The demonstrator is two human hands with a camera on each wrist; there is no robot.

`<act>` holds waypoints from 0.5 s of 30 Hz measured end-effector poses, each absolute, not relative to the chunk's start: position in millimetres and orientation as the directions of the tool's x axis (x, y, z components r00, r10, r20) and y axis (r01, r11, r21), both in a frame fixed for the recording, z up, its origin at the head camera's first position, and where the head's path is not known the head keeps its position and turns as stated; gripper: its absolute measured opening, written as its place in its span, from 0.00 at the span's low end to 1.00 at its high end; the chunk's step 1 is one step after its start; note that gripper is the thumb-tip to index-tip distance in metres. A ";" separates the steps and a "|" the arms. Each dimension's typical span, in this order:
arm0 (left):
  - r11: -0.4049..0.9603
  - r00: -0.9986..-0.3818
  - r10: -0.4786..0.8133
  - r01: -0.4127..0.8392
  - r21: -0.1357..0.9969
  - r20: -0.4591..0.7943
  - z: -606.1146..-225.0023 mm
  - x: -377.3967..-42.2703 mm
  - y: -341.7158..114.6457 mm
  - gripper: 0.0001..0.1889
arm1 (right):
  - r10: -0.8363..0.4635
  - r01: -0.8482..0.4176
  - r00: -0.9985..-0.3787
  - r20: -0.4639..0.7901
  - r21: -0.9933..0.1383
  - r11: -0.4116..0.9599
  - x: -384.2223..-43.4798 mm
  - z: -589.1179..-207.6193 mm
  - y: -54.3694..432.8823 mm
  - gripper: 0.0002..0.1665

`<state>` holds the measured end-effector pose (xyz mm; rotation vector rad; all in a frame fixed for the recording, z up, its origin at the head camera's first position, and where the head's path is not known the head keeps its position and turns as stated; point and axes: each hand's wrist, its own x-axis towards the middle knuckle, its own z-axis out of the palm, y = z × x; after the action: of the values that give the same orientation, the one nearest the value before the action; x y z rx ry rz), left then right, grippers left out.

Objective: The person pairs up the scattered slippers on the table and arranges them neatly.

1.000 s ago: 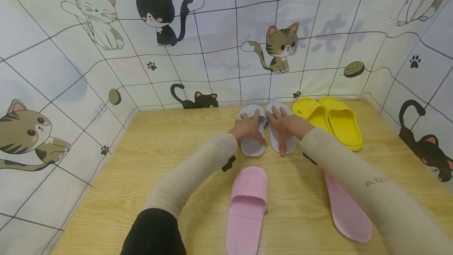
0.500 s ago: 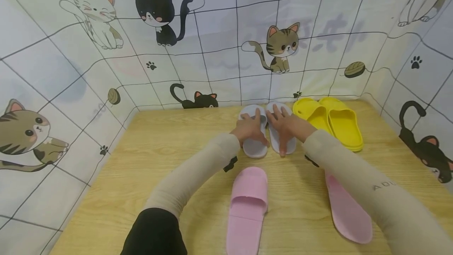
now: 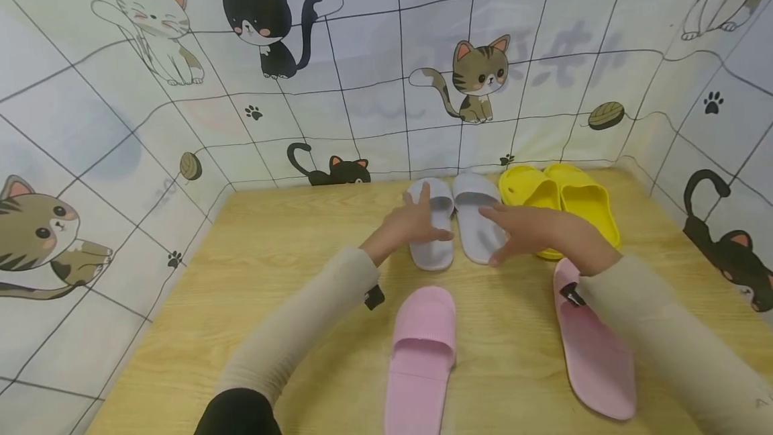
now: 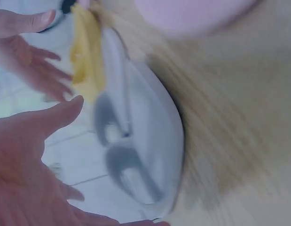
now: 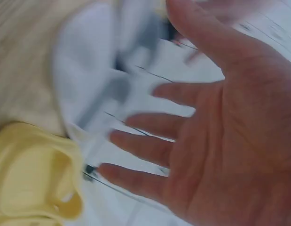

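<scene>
Side by side against the back wall lie two pale grey slippers, the left grey slipper (image 3: pixel 432 257) and the right grey slipper (image 3: pixel 477 233). Over the left one hovers my left hand (image 3: pixel 408 221), fingers and thumb spread, holding nothing. My right hand (image 3: pixel 537 228) is raised beside the right grey slipper, partly in front of the yellow slippers (image 3: pixel 588 213). Its fingers are extended and apart in the right wrist view, and its palm (image 5: pixel 239 136) is bare. In the left wrist view the grey slippers (image 4: pixel 154 122) stand off from my left hand (image 4: pixel 27 165).
One pink slipper (image 3: pixel 419 368) lies in the front middle of the wooden surface (image 3: pixel 290 254). Another pink slipper (image 3: pixel 598 361) lies at the right, partly under my right sleeve (image 3: pixel 670 334). A cat-patterned wall (image 3: pixel 374 106) closes off the back and sides.
Both hands have come up off the grey slippers and drawn apart, the right hand going further right and back toward me. The slippers look unmoved.
</scene>
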<state>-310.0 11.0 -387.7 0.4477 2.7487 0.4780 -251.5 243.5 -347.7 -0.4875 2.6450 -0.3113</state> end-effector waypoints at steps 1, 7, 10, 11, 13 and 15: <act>0.881 -0.894 0.384 0.280 0.381 -0.230 -384.7 -303.0 5.8 0.63 | -0.383 -0.278 -0.849 -0.364 -0.309 0.909 -243.4 -342.2 249.6 0.66; 0.743 -0.804 0.576 0.441 0.504 -0.145 -373.5 -254.9 -32.6 0.55 | -0.331 -0.202 -0.876 -0.350 -0.357 0.912 -203.4 -333.9 289.5 0.65; 0.684 -0.754 0.643 0.487 0.544 -0.134 -372.9 -237.9 -49.8 0.52 | -0.308 -0.164 -0.879 -0.364 -0.375 0.912 -193.1 -339.0 309.3 0.65; 0.666 -0.734 0.666 0.507 0.547 -0.132 -373.6 -234.0 -54.5 0.51 | -0.300 -0.152 -0.880 -0.368 -0.380 0.912 -190.8 -340.9 314.4 0.65; 0.629 -0.687 0.714 0.545 0.553 -0.134 -376.5 -228.4 -63.0 0.50 | -0.302 -0.147 -0.877 -0.374 -0.390 0.909 -187.6 -345.6 322.9 0.65; 0.605 -0.646 0.748 0.569 0.557 -0.153 -379.4 -224.7 -69.4 0.48 | -0.292 -0.130 -0.871 -0.395 -0.388 0.913 -185.6 -349.7 326.9 0.65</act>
<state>-224.7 -69.4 -379.4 1.0574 2.4626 0.6654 -185.6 326.9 -349.7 -0.3051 2.6187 -0.4882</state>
